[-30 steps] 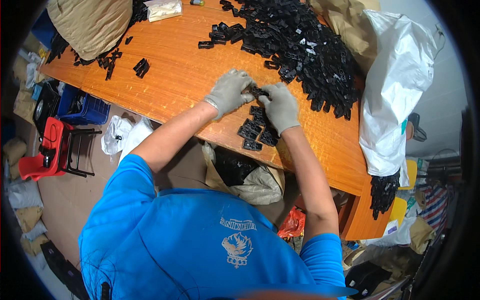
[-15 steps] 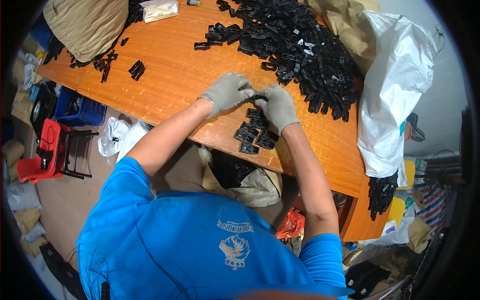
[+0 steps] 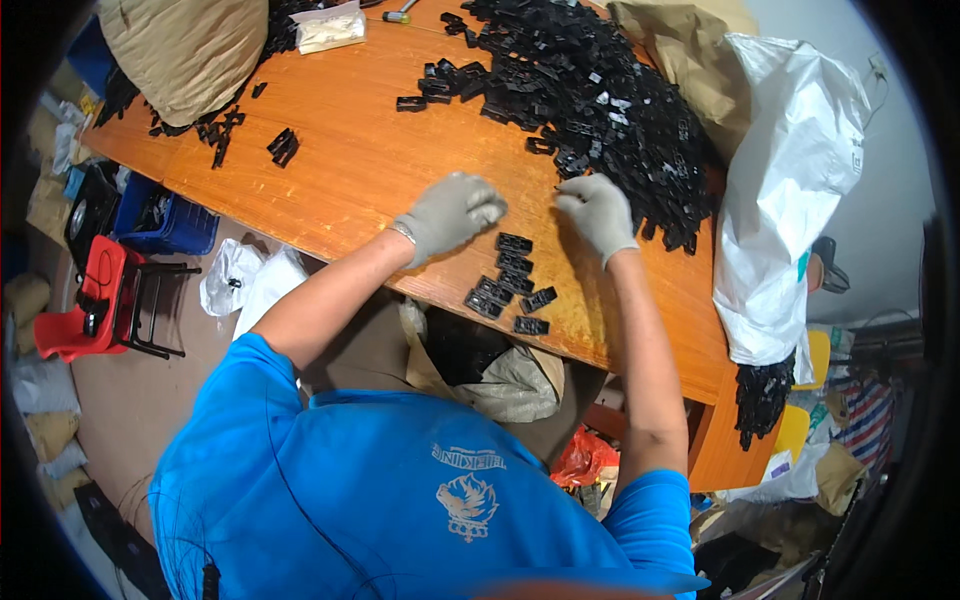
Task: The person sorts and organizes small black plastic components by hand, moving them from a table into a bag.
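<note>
Both my hands wear grey gloves and are held apart above the wooden table (image 3: 350, 165). My left hand (image 3: 455, 215) has its fingers curled in; whatever lies inside them, if anything, is hidden. To the right, my right hand (image 3: 602, 215) hovers beside the lower left side of a big heap of black plastic parts (image 3: 640, 140). Its thumb and forefinger come together, and anything between them is too small to name. Between and below the hands, several black plastic clip-like parts (image 3: 515, 264) lie in a loose group by the front edge.
A white sack (image 3: 790, 190) leans at the table's right end, with black parts (image 3: 760, 400) under it. Brown bags (image 3: 180, 60) stand at the back left. A small hammer (image 3: 400, 12) and a clear packet (image 3: 330, 28) lie far back. Below the front edge sits an open sack (image 3: 520, 385).
My hands, together over a small dark part before, have separated. The right hand moved right toward the heap. The left stayed close to its place. The whole view has shifted slightly.
</note>
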`<state>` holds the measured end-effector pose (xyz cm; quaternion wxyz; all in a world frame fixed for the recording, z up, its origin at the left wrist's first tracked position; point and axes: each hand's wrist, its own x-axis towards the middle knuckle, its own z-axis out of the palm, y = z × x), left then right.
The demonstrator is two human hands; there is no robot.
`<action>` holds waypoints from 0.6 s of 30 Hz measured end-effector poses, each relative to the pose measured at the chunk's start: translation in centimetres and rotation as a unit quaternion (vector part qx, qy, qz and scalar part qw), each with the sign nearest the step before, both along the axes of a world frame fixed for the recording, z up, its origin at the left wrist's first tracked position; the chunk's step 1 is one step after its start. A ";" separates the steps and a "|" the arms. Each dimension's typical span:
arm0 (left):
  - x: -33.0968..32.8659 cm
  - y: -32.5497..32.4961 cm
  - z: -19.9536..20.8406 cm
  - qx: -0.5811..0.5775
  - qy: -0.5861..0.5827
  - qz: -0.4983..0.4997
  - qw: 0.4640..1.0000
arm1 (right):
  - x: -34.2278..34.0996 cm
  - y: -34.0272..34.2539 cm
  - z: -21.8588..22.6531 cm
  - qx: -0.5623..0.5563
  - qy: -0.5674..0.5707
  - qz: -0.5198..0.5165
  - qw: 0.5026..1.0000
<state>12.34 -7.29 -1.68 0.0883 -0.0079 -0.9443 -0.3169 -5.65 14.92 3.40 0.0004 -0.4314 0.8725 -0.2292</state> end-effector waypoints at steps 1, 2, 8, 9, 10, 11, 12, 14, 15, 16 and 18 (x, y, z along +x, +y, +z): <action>0.2 -1.6 -0.5 -0.002 0.049 0.064 0.997 | -0.6 -0.6 -0.1 0.001 0.036 -0.029 0.999; -0.1 -2.4 0.4 -0.003 0.100 0.121 0.988 | -1.5 -0.6 0.0 0.003 0.074 -0.065 0.995; -2.6 -11.1 0.8 -0.142 0.065 0.346 0.925 | -2.5 -3.3 -0.2 0.098 0.109 -0.101 0.984; -3.0 -12.0 0.3 -0.158 0.042 0.359 0.919 | -2.4 -3.8 -0.3 0.118 0.098 -0.126 0.980; -3.5 -12.0 0.8 -0.156 0.043 0.356 0.921 | -2.6 -3.7 -0.5 0.120 0.098 -0.129 0.979; -3.9 -12.1 1.2 -0.136 0.015 0.348 0.928 | -2.7 -3.5 -0.8 0.116 0.088 -0.147 0.978; -4.2 -12.0 1.5 -0.115 -0.013 0.339 0.934 | -2.8 -3.4 -1.1 0.113 0.077 -0.164 0.977; -4.1 -11.7 1.2 -0.115 -0.017 0.326 0.938 | -2.6 -2.7 -2.1 0.110 0.091 -0.149 0.978; -3.9 -11.4 1.0 -0.118 -0.021 0.315 0.941 | -2.3 -2.4 -2.7 0.074 0.084 -0.130 0.985; -3.7 -10.7 0.9 -0.116 -0.022 0.313 0.942 | -1.7 -2.2 -2.8 0.049 0.084 -0.100 0.990; -3.3 -8.0 0.8 -0.149 -0.019 0.275 0.950 | -0.3 -1.1 -2.5 0.026 0.069 -0.081 0.994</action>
